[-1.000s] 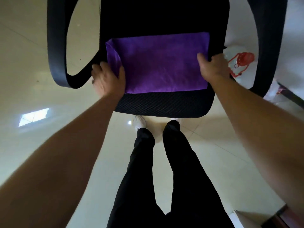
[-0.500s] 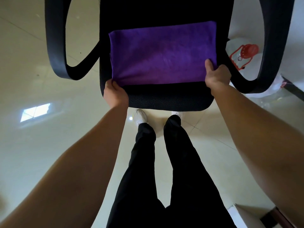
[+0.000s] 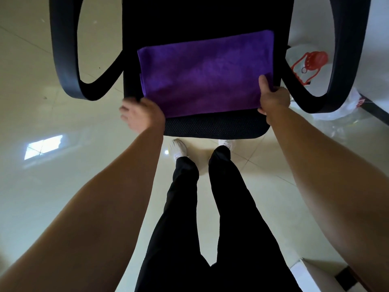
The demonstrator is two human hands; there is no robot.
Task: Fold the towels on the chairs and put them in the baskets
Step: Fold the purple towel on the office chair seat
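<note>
A folded purple towel [image 3: 206, 74] lies flat on the seat of a black office chair [image 3: 212, 126]. My right hand [image 3: 273, 98] pinches the towel's near right corner, thumb on top. My left hand [image 3: 141, 114] is at the towel's near left corner, blurred, its fingers curled at the edge; whether it grips the cloth I cannot tell. No basket is in view.
The chair's curved black armrests [image 3: 65, 60] stand on both sides of the seat. A red plastic item on a clear bag [image 3: 311, 62] lies on the pale tiled floor at right. My legs and white shoes [image 3: 179, 148] are just before the seat. A white box corner [image 3: 309, 277] is at bottom right.
Both hands slid from the towel's sides down to its near corners. The left hand has since shifted slightly left and is blurred. The towel lies flatter.
</note>
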